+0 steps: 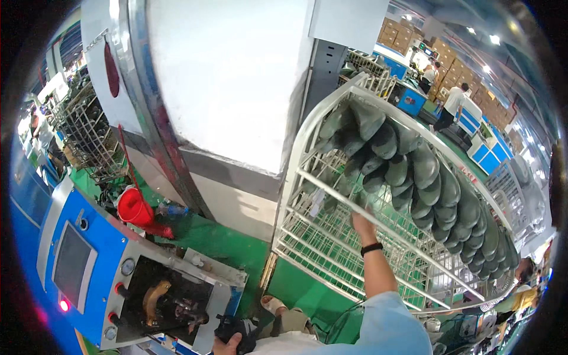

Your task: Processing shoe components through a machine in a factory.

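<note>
Smooth grey-green rounded pieces [426,171], white tubular-metal rack [290,177], my right grip [362,226] by its rail, hold unclear, my left grip [226,345] clutching a lumpy black object [236,329]

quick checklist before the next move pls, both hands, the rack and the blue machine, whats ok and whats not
1. Left hand holding the black item: ok.
2. Right hand clear of the white rack: not ok, it is at the rack's rail.
3. Right hand's grip: cannot tell, its fingers are unclear.
4. Grey-green shoe-shaped pieces lined up on the rack: ok.
5. Red light on the blue machine off: not ok, it glows.
</note>
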Demonstrator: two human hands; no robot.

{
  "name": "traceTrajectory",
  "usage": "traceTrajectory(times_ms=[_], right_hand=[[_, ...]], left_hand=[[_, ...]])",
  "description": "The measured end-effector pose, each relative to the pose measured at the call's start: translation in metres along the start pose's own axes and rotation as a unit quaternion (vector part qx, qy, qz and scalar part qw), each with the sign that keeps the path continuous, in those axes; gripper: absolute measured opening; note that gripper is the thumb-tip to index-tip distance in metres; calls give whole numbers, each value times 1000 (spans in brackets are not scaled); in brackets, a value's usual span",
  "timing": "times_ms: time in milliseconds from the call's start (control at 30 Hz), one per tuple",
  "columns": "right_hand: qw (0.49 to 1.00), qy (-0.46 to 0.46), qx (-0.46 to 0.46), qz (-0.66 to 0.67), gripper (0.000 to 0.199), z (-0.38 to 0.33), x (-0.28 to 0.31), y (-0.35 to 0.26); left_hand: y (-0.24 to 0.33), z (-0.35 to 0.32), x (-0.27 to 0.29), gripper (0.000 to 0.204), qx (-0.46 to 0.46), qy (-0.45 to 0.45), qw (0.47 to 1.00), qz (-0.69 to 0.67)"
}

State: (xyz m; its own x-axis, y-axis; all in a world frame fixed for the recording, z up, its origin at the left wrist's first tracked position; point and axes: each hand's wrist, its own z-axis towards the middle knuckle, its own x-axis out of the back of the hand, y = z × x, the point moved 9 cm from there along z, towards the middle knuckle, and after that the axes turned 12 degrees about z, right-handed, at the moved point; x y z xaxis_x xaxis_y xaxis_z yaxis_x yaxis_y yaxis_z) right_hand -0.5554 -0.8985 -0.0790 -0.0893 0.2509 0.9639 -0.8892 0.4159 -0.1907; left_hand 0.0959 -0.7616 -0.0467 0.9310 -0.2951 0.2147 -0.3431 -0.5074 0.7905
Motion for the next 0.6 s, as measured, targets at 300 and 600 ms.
traceTrajectory(times_ms=[300, 600], right_hand=[[985, -32, -124, 113, 42, 42, -50, -41], [994, 46, 52, 79, 35, 22, 5, -122]], left_hand=[[6, 9, -3, 44, 67, 101, 981, -151], [-123, -101, 127, 52, 25, 158, 948, -275]])
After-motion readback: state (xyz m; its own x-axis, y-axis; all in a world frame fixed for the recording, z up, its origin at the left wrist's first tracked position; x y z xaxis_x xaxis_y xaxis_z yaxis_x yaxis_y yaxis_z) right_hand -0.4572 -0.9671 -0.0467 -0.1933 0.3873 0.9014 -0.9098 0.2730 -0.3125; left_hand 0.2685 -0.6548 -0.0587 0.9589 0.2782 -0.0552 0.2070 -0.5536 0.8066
